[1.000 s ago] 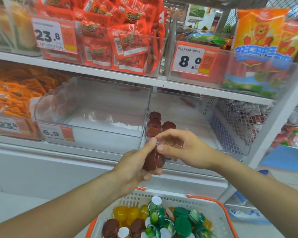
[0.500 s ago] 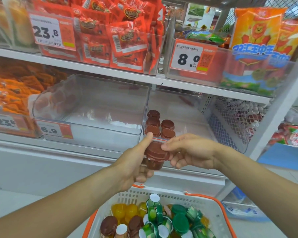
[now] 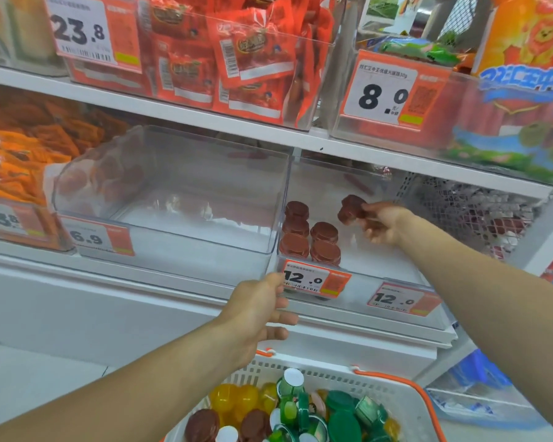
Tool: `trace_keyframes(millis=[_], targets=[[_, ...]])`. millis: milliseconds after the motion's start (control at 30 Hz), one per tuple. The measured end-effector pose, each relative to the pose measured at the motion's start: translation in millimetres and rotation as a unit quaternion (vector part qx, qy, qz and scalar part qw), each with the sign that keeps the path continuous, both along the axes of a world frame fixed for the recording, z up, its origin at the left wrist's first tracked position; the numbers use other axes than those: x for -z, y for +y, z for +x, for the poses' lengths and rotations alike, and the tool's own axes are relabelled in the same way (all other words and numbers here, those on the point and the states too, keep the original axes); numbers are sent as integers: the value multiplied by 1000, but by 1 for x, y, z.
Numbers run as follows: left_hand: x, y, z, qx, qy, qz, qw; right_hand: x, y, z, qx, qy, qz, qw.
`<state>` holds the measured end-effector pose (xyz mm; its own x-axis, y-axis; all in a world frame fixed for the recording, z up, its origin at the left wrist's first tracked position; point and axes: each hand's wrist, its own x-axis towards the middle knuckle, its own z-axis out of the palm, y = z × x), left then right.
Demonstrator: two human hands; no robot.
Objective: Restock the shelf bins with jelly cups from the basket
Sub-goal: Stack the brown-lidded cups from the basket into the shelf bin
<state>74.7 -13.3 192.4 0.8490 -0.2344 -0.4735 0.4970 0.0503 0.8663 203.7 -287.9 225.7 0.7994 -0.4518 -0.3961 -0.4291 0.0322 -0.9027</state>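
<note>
Jelly cup, dark brown plastic with a foil lid (image 3: 351, 208): pinched at the fingertips of the right hand (image 3: 382, 222), tilted, held above the floor of the clear plastic shelf bin (image 3: 361, 295). Five matching brown cups (image 3: 310, 235) stand to its left in the bin; open floor lies right of that cluster, beneath the held cup. Left hand (image 3: 258, 309) grips the bin's front left corner. White mesh basket with orange handles (image 3: 380, 387) sits below the bin.

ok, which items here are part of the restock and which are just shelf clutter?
In the job:
- right hand holding a brown jelly cup
- left hand gripping the clear bin
- five brown cups already in it
- basket of mixed cups

Just there:
- empty bin
- red snack packs
- orange packets
</note>
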Motion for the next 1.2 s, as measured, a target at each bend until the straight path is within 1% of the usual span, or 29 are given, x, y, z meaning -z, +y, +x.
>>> trace_keyframes(millis=[100,233,467,667,733,800,833,933,967,1033,1100,1133,1167,1200], targets=[[5,-2,10,-15,-9,5,1000,20,-2,38,-2,33,-56,998],[7,-3,20,-19,-10,-7,1000,35,7,61,-13,58,-75,995],[9,-1,18,-13,-10,6,1000,37,19,57,-66,80,-135,985],[12,5,11,1,-12,28,1000,27,25,43,-86,91,-176,976],[13,8,10,-2,-10,44,999,20,25,38,-69,72,-219,971],[17,12,11,-2,-10,59,998,11,22,33,-48,26,-292,955],[18,14,11,2,-11,67,998,3,22,26,-52,-13,-322,945],[26,18,11,10,-18,86,996,-17,43,-19,-93,-147,-369,913],[28,20,11,16,-21,94,995,-22,57,-45,-114,-181,-364,907],[34,22,9,42,-31,118,992,-22,87,-100,-169,-246,-321,899],[42,24,5,92,-45,165,981,-7,116,-147,-212,-283,-278,893],[48,26,4,123,-53,197,971,9,128,-162,-238,-281,-269,890],[53,27,2,160,-61,231,958,29,140,-172,-268,-261,-276,885],[59,28,-1,208,-68,273,937,52,149,-179,-303,-226,-291,879]])
